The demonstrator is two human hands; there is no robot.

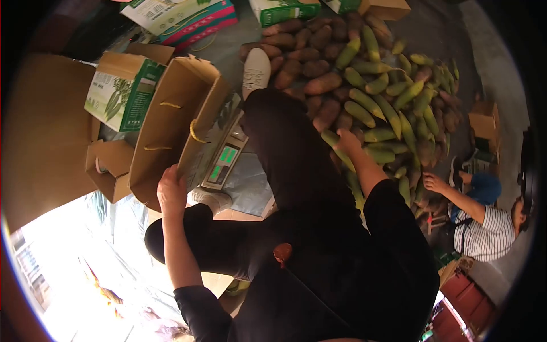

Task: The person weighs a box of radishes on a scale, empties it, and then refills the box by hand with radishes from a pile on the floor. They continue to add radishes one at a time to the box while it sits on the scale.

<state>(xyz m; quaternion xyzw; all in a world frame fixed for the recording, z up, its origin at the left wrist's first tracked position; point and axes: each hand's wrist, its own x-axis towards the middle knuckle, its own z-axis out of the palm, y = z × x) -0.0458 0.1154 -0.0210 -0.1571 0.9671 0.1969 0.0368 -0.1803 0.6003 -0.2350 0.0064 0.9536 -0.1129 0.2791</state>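
Note:
My left hand (172, 191) grips the near edge of a tall, open cardboard gift box (165, 122) with yellow cord handles. The box stands at a digital scale (223, 157) with green lit displays; whether it rests fully on the scale is hidden. Out to the right, my right hand (348, 142) has its fingers closed around one end of a long green radish (333, 141) at the near side of a pile. More green radishes (364, 108) lie there, mixed with thick reddish-brown roots (322, 84).
A printed green-and-white box (122, 91) and a small open carton (109, 165) stand left of the gift box. Flat packaging (188, 17) lies at the top. A person in a striped shirt (484, 233) reaches toward the pile's right side. My shoe (256, 69) touches the pile's left edge.

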